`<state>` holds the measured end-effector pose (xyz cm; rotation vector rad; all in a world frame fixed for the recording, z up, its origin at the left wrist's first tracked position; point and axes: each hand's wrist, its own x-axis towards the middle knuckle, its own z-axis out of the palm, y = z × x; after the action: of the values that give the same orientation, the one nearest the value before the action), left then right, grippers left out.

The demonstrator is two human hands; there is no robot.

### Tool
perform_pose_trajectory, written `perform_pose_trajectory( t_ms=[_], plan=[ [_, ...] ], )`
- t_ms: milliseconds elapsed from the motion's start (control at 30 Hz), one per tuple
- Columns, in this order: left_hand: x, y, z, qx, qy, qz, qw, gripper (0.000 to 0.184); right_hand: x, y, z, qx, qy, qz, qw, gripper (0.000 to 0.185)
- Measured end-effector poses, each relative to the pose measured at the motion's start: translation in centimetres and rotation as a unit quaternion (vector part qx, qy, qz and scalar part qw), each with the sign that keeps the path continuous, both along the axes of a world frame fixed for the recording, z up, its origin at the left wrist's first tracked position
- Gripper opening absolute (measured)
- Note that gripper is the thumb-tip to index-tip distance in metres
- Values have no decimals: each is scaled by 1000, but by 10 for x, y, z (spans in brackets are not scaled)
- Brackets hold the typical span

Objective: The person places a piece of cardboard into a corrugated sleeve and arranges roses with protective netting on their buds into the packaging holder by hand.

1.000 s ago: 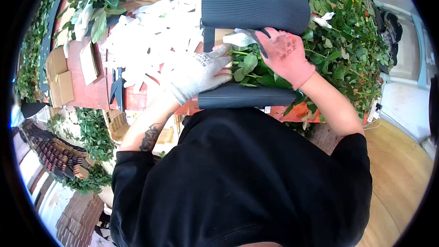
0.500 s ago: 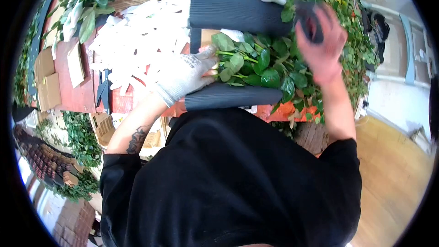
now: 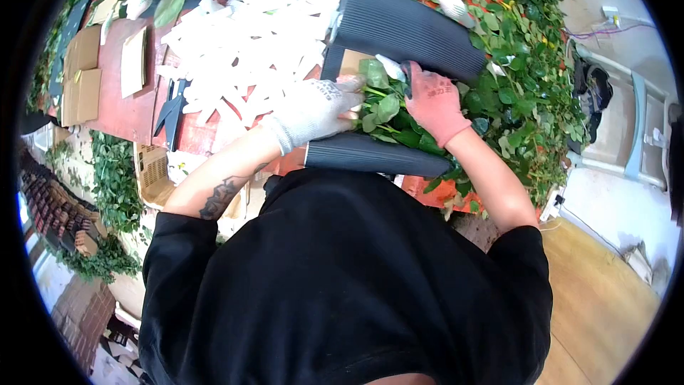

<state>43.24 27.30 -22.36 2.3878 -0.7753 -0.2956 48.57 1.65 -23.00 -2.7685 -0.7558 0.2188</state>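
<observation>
My left hand (image 3: 320,108), in a pale grey-white glove, is closed around the left end of a bunch of leafy green stems (image 3: 388,110). Over the bunch bends my right hand (image 3: 434,102), in a pink glove with dark fingers. Its fingers curl down onto the leaves, and their tips are partly hidden. The bunch lies between the upper part (image 3: 413,32) and lower part (image 3: 377,155) of a black ribbed sheet. Beside my right fingertips is a small white-wrapped piece (image 3: 390,68); what it covers is hidden.
Left of my hands spreads a pile of white strips (image 3: 246,46) on the red table (image 3: 117,110). Black scissors (image 3: 171,114) lie beside it. Cut cardboard (image 3: 82,75) is further left. Loose leafy stems (image 3: 527,78) cover the right side, with another white-wrapped piece (image 3: 452,7) among them.
My right hand has come down and left from above the leaves at the right onto the bunch. My left hand stays at the bunch's left end. The whole view has shifted slightly.
</observation>
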Motion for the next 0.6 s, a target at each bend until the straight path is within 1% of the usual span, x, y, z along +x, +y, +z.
perform_pose_trajectory(
  t_ms=[67, 100, 133, 167, 200, 233, 267, 300, 333, 367, 400, 433, 500, 533, 600],
  plan=[
    [0, 0, -3, -23, -30, 2, 999, 37, -4, 4, 10, 27, -52, 25, 998, 38],
    [0, 0, -1, -11, -33, -3, 999, 37, -6, 10, 31, 10, -55, 50, 997, 39],
    [-1, 1, -2, 30, -48, 7, 998, 37, -10, 9, 45, 37, -119, 83, 989, 41],
    [-2, 0, 1, 49, -82, 9, 995, 36, -16, 5, 59, 41, -126, 56, 990, 42],
    [0, -1, -17, -7, -75, 11, 997, 35, -20, -4, 75, 41, -136, 26, 989, 44],
    [2, -1, -8, 7, -150, -5, 989, 36, -24, -15, 97, 43, -165, 15, 985, 46],
    [3, -1, -13, 9, -113, 1, 994, 37, -28, -26, 119, 48, -193, 8, 980, 47],
    [3, -1, -12, 7, -62, -2, 998, 40, -32, -43, 142, 55, -208, -46, 976, 44],
    [6, -5, -2, 58, -14, -13, 998, 45, -38, -60, 166, 64, -221, -100, 968, 41],
    [8, -7, 5, 56, 30, -16, 998, 50, -43, -76, 190, 76, -231, -153, 958, 39],
    [10, -8, 8, 56, 74, -13, 996, 55, -47, -80, 226, 154, -176, -274, 933, 37],
    [9, -7, 6, 53, 59, -21, 997, 55, -52, -107, 248, 158, -262, -320, 897, 28],
    [11, -8, 10, 53, 70, -23, 996, 55, -55, -181, 305, 115, -386, -371, 837, 32],
    [11, -8, 11, 57, 81, -22, 995, 55, -58, -216, 327, 170, -424, -356, 815, 33],
    [11, -9, 12, 56, 79, -23, 995, 55, -73, -277, 380, 128, -441, -391, 798, 33]
  ],
)
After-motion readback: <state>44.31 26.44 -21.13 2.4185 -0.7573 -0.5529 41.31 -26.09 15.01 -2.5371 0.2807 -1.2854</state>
